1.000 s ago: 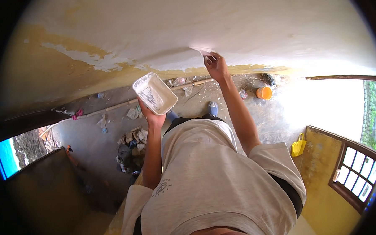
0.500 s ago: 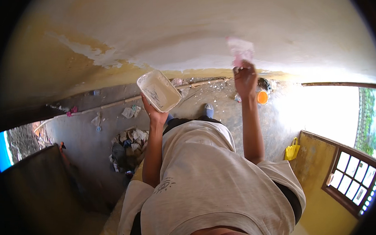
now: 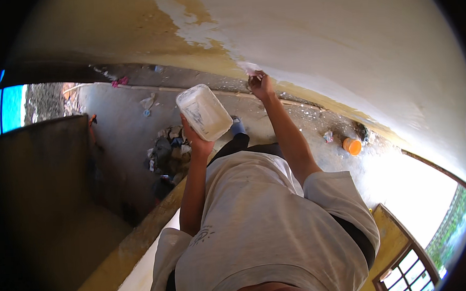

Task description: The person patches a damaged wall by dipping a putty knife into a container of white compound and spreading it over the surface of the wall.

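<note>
My left hand (image 3: 198, 142) is closed around the lower side of a white rectangular plastic tub (image 3: 219, 117), tilted so its inside shows, with whitish paste smeared over the bottom and walls. Out in front, my right hand (image 3: 261, 86) grips a thin pale pink spreader (image 3: 249, 68), its flat end at the lower part of the wall (image 3: 311, 33). Whitish coating covers the wall's right side, while yellow-brown paint shows at the left with a ragged edge between. The exact shape of the spreader is partly hidden by my fingers.
A pole (image 3: 163, 88) lies on the floor along the wall's foot. A rubbish heap (image 3: 167, 153) is left of my legs, beside a low yellow wall (image 3: 128, 243). An orange bucket (image 3: 352, 146) stands at the right, near a bright doorway (image 3: 401, 180). White flecks dot the floor.
My right hand has moved left and lower, bringing the spreader to the wall near the coating's edge. My view and body have turned; the left hand still holds the tub.
</note>
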Demonstrator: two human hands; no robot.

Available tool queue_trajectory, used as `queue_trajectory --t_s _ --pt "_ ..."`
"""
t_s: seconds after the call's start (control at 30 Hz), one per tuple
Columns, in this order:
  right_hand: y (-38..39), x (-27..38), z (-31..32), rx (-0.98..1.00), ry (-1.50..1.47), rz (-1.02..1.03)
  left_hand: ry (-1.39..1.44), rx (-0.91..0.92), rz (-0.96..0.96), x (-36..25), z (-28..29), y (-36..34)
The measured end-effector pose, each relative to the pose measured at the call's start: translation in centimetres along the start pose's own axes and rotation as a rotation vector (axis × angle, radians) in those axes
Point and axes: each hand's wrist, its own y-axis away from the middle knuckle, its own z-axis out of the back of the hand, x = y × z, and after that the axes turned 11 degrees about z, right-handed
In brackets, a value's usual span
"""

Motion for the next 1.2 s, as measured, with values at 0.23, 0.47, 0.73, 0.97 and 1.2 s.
queue_trajectory --t_s 0.23,0.47,0.73,0.97,1.2 --pt "0.6 3.8 -5.1 0.172 -0.224 0.202 -0.005 0.02 -0.026 -1.0 1.3 0.0" --pt "12.8 14.8 -9.7 0.171 -0.408 0.213 0.091 0.212 0.164 3.7 -3.7 -2.7" --pt "25.8 31.0 -6.5 0.34 -0.606 0.454 0.071 0.319 0.315 11.6 -11.4 -5.0" --pt "31.5 31.9 -2.2 0.3 -0.194 0.885 0.086 0.288 0.297 12.9 -11.0 -4.5" --pt "18.6 17.2 1.7 0.13 0.13 0.405 0.087 0.184 0.217 9.5 -6.8 -4.5"
